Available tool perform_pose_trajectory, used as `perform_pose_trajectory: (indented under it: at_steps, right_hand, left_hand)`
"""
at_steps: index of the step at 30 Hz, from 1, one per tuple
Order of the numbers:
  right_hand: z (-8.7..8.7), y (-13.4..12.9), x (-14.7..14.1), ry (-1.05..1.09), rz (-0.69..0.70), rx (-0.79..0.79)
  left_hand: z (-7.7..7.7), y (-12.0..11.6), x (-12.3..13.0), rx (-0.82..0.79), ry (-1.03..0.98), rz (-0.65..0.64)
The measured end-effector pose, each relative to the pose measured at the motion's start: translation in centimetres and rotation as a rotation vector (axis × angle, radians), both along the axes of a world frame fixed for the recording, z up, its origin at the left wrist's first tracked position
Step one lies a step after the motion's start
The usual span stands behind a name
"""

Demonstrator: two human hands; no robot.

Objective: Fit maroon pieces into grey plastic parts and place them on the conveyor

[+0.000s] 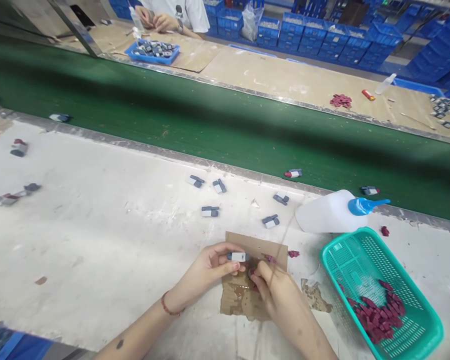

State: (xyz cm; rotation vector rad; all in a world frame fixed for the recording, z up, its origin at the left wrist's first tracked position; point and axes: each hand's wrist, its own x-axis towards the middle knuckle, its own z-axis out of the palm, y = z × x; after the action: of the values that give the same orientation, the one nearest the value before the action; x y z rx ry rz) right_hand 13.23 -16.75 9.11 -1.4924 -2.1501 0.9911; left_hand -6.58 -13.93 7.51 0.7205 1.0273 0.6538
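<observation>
My left hand (217, 262) is closed around a small grey-and-white plastic part (238, 256), its white face turned up. Just to the right, my right hand (272, 282) pinches a small dark red piece (252, 273), mostly hidden by the fingers. Both hands are over a piece of brown cardboard (257, 244) whose lower part looks wet and torn. Another dark red piece (270, 258) lies on the cardboard beside my right hand, and one more red piece (294, 254) rests just off its right edge.
A green basket (405, 265) of red pieces stands at right, below a white bottle (322, 212) with a blue nozzle. Several grey-and-white parts (210, 211) lie ahead. Beyond runs a green conveyor belt (210, 120) carrying a few parts; across it sits a person (168, 20) by a blue tray (150, 59).
</observation>
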Motion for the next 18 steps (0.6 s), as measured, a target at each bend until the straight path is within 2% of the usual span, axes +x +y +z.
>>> perform_pose_trajectory:
  at_steps: [4,8,12,18]
  right_hand:
    - [0.5,-0.1,0.9,0.373,-0.223,-0.246]
    - [-0.8,-0.5,0.5,0.77,-0.478,-0.325]
    - [-1.7,-0.5,-0.6,0.939,-0.533,-0.441]
    - [-1.0,-0.1,-1.0,0.94,-0.529,-0.488]
  left_hand:
    - [-0.6,-0.5,0.4,0.096,0.016,-0.008]
    - [-1.3,-1.1,0.8,0.246,0.094,-0.017]
    - [-1.7,-1.5,0.9,0.416,0.199,-0.021]
    - [-2.1,-1.6,0.9,0.477,0.226,-0.048]
